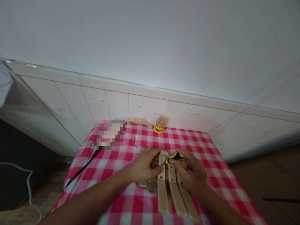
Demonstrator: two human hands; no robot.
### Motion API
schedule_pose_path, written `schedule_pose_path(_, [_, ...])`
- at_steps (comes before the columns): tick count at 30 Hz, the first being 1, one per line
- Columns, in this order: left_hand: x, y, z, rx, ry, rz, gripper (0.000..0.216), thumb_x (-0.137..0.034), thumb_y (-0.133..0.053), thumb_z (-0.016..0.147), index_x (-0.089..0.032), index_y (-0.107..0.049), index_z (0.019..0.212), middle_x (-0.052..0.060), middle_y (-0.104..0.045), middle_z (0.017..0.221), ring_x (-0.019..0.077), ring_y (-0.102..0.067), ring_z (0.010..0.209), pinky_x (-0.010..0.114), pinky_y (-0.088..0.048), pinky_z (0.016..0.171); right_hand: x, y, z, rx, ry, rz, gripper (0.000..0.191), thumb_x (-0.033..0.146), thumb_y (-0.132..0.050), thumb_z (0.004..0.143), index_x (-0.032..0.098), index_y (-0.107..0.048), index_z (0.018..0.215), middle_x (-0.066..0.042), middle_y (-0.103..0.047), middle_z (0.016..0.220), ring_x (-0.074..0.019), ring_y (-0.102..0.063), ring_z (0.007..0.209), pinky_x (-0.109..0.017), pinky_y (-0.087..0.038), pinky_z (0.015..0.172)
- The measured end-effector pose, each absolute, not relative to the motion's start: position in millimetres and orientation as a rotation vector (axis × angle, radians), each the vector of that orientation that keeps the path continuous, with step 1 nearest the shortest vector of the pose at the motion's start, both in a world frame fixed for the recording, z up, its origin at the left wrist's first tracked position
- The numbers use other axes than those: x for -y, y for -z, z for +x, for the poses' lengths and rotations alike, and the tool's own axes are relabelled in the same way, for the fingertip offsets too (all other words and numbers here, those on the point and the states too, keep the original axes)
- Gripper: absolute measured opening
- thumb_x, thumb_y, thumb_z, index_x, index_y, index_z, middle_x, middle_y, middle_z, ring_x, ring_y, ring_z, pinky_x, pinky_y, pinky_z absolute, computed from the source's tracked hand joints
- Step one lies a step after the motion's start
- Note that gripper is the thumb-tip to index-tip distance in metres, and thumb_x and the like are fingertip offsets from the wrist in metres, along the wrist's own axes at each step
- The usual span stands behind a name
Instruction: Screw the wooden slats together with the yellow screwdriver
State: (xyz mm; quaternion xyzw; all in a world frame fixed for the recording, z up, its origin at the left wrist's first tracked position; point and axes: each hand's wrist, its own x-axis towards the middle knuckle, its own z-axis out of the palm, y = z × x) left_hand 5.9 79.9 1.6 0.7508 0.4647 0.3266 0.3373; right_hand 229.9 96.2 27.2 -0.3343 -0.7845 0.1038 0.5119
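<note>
My right hand (193, 168) is closed around a yellow and black screwdriver (176, 156). The screwdriver's short tip meets the upper end of a pale wooden piece (162, 197), close to a screw hole. My left hand (146, 164) steadies that same piece, its thumb and fingers closed about the upper part. Two similar wooden pieces, a middle one (178, 200) and a right one (191, 206), lie alongside with dark holes showing. Beneath them is a brownish, shiny-edged base (148, 186), mostly covered by my hands and the wood.
A red and white checked cloth (122, 206) covers the table. Two small screws (134, 146) lie left of centre. Against the white panelled wall stand a curved wooden part (140, 121) and a clear, yellow-trimmed container (161, 124). A blurred item with a black strap (83, 167) lies at the left.
</note>
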Motion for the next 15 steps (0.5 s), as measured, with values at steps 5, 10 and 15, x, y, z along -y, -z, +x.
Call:
schedule_pose_path(5, [-80.2,-4.0,6.5,-1.234,-0.832,1.958,0.051,-0.027,-0.075,0.081,-0.020,-0.068,0.131,0.013,-0.077,0.129,0.0351,-0.069,0.120,0.051,-0.050,0.107,-95.2,-24.0,233.1,1.960,-0.198,-0.784,0.042,0.018,-0.073,0.099,0.029,-0.068,0.139,-0.007,-0.085,0.110,-0.0249,-0.084,0.087,-0.037,-0.071,0.080])
schedule_pose_path(10, [-81.0,-7.5,6.8,-1.213,-0.853,1.949,0.049,-0.028,-0.075,0.082,-0.019,-0.069,0.130,0.013,-0.078,0.127,0.0337,-0.071,0.116,0.049,-0.054,0.105,-94.4,-22.6,233.4,2.002,-0.129,-0.769,0.047,0.020,-0.068,0.102,0.029,-0.061,0.147,-0.009,-0.085,0.111,-0.0243,-0.084,0.088,-0.034,-0.069,0.076])
schedule_pose_path(15, [-80.4,-3.9,8.3,-1.214,-0.882,1.918,0.051,-0.027,-0.078,0.081,-0.021,-0.070,0.131,0.010,-0.078,0.130,0.0323,-0.071,0.119,0.047,-0.055,0.108,-89.9,-26.2,230.4,2.006,-0.137,-0.799,0.043,0.025,-0.066,0.103,0.027,-0.064,0.146,-0.008,-0.085,0.105,-0.0245,-0.082,0.082,-0.034,-0.067,0.073])
